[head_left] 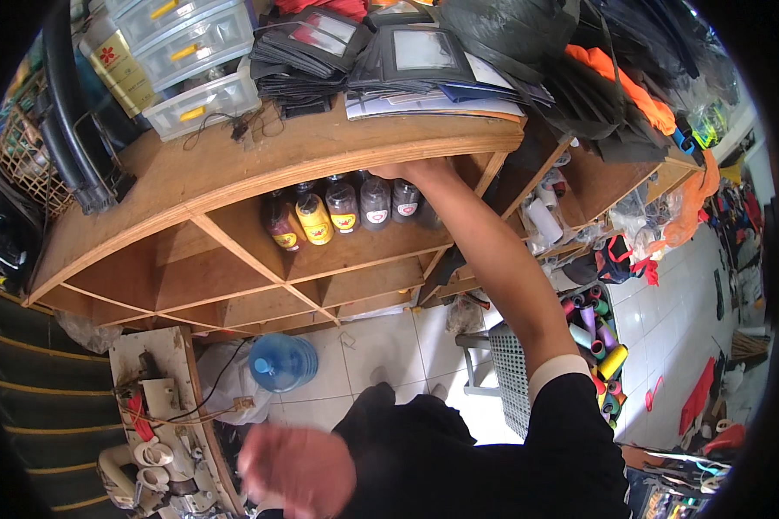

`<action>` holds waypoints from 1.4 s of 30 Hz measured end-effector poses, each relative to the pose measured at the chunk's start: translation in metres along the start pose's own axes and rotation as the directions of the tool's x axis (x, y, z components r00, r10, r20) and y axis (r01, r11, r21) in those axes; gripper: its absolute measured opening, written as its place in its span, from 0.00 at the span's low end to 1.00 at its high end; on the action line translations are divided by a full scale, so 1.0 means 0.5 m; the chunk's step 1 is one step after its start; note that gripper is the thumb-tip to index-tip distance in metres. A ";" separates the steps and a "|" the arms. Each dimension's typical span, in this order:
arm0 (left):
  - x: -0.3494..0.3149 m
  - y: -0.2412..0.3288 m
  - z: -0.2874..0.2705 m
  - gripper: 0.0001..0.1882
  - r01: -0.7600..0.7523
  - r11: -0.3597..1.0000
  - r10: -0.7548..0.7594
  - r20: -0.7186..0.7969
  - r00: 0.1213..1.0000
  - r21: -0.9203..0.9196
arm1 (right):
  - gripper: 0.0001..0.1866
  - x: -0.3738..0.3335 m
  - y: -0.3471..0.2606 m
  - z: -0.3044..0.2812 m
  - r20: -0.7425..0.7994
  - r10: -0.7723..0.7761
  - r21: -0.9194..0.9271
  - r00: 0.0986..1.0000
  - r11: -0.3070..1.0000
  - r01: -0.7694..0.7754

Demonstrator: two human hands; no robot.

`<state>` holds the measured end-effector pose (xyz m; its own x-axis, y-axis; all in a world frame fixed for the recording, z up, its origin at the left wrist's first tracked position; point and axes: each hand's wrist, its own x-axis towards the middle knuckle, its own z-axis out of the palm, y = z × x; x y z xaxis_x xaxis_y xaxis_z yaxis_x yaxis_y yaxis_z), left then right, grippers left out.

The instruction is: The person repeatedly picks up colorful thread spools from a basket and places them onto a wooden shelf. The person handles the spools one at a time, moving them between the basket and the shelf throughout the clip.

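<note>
My right arm stretches up to the wooden shelf unit [346, 143], and my right hand [414, 169] reaches in under its top board. The board's edge hides the fingers, so any grip is out of sight. Just below that hand, several small bottles with dark caps stand in a row in the compartment. Among them are a yellow bottle [314, 221], a dark red bottle with a yellow label [284, 225] and a grey bottle [375, 205]. Low in the picture, my left hand [299, 470] is smeared by motion near the sewing machine [169, 454].
Stacks of black pouches with clear windows [420, 52] lie on the unit's top, beside clear plastic drawers [195, 60]. A blue water jug [283, 363] stands on the tiled floor. Right of my arm are a grey stool [509, 372] and several thread cones [613, 362].
</note>
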<state>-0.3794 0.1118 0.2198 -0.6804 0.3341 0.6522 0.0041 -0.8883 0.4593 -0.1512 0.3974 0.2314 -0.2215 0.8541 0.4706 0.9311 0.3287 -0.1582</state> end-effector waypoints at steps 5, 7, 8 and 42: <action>0.038 0.029 0.050 0.31 -0.058 0.890 0.223 0.320 0.921 -0.452 | 0.23 -0.030 0.052 0.045 -0.078 -0.073 0.077 0.994 0.994 0.079; 0.029 0.022 0.061 0.28 -0.057 0.898 0.203 0.295 0.934 -0.437 | 0.23 -0.023 0.051 0.059 0.032 0.040 0.039 0.999 0.998 -0.041; 0.024 0.020 0.065 0.27 -0.048 0.898 0.191 0.289 0.938 -0.437 | 0.23 -0.021 0.051 0.058 0.082 0.058 0.051 0.995 0.997 -0.062; -0.622 -0.051 0.074 0.44 0.343 0.939 0.113 0.907 -0.405 0.036 | 0.38 -0.958 -0.061 -0.084 0.505 0.795 0.715 0.336 -0.603 0.354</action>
<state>-0.1409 0.0423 0.0276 0.9409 0.0504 0.3350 -0.2030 -0.7078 0.6766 -0.0611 -0.0388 0.0474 0.5198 0.7518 -0.4058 -0.8471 0.3922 -0.3585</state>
